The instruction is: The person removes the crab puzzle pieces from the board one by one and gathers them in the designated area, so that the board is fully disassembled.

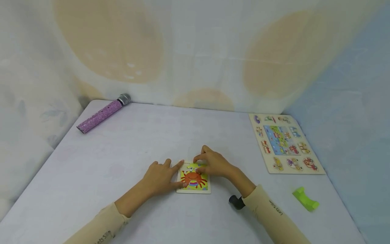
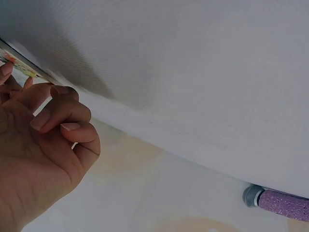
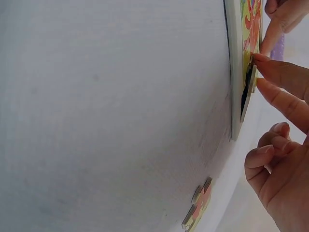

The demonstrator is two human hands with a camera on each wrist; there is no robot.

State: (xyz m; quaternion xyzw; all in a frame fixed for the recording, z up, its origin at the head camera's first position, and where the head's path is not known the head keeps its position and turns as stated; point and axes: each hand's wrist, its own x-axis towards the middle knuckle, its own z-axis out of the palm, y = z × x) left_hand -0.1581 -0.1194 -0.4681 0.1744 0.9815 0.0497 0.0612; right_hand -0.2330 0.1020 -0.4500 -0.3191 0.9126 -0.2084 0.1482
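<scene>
A small crab jigsaw puzzle (image 1: 192, 179) in a pale wooden frame lies on the table between both hands. My left hand (image 1: 158, 178) rests at its left side, index fingertip at the upper left corner and thumb on the lower left. In the left wrist view, the other fingers (image 2: 79, 118) of that hand are bent in. At the puzzle's upper right, my right hand (image 1: 216, 163) pinches a puzzle piece (image 3: 248, 94), which stands tilted over a dark gap in the frame. A loose puzzle piece (image 3: 200, 205) lies on the table in the right wrist view.
At the back left lies a purple glitter microphone (image 1: 102, 115). A large wooden picture puzzle board (image 1: 286, 145) lies at the right edge, with a green curved block (image 1: 305, 199) in front of it. Beside the right sleeve shows a black object (image 1: 236, 202). Curtains hang behind and at the sides.
</scene>
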